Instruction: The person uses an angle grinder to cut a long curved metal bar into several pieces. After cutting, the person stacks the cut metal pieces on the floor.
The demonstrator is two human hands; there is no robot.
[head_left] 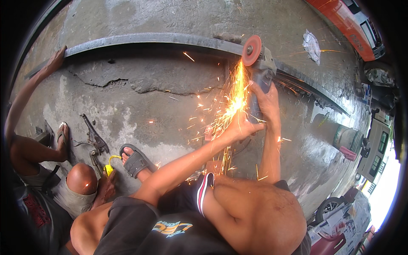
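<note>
Grinder (264, 75) at bar edge (148, 38), wide floor (301, 131) either side

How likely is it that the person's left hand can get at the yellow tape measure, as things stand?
Probably not at once: the left hand seems occupied at the angle grinder beside flying sparks, and the yellow tape measure is off to the left, at a co-worker's hand.
</note>
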